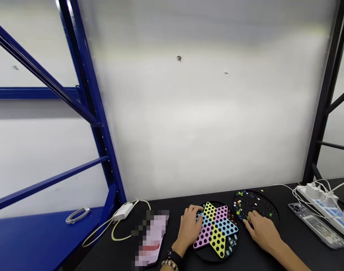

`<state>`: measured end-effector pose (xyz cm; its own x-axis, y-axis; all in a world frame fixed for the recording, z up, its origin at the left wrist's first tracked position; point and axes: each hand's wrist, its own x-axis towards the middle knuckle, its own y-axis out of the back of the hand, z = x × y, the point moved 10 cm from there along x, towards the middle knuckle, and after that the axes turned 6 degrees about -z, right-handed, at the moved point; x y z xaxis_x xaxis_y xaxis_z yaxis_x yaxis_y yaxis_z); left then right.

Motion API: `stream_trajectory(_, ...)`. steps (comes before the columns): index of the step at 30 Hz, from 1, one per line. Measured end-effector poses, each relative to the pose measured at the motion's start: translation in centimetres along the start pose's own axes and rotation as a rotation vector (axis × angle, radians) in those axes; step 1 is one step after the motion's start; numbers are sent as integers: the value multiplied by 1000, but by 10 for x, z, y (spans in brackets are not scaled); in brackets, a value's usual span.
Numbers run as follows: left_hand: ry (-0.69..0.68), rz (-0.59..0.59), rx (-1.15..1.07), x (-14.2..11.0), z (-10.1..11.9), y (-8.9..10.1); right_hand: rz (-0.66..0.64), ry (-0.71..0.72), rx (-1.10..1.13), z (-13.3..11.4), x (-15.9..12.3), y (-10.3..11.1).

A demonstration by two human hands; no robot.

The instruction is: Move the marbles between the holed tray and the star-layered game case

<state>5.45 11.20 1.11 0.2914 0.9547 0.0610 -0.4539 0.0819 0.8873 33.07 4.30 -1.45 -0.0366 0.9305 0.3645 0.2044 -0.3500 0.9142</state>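
Note:
A Chinese checkers board [213, 223] lies on the black table, with a pink, yellow and blue star full of dark holes. My left hand [189, 227] is curled over the board's left rim, thumb and index finger on the blue point. Brown pieces [231, 217] and clear greenish pieces [232, 243] sit in pockets around the star. To the right is a round black tray [276, 213] with small coloured pieces [237, 209] along its left side. My right hand [262, 230] reaches onto its front part, fingers bent down and close together; what the fingertips hold is hidden.
A phone [155, 241], partly pixelated, lies left of the board. Behind it are a white adapter [123, 211] and cable. On the right are a clear phone case [317, 224] and a power strip [327, 207] with tangled cords. A blue rack post [104, 135] rises at left.

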Motion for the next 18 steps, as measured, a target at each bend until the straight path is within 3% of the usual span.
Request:
stream_trajectory(2, -5, -2, -2, 0, 0, -1, 27, 33, 20, -4, -2, 0)
stream_trajectory(5, -17, 2, -11, 0, 1, 0, -13, -31, 252, 6, 4, 3)
stream_trajectory(9, -13, 0, -11, 0, 2, 1, -98, -317, 906, 31, 15, 2)
stream_trajectory(12, -8, -8, -23, 0, 2, 0, -126, -495, 1356, 33, 24, -3)
stream_trajectory(13, -9, -5, -27, 0, 2, 1, -130, -509, 1393, 33, 28, -3)
stream_trajectory(15, -12, -3, -30, 0, 2, 1, -146, -449, 1254, 30, 39, 1)
stream_trajectory(18, -12, -6, -28, 0, 2, 1, -198, -276, 702, 19, 48, 3)
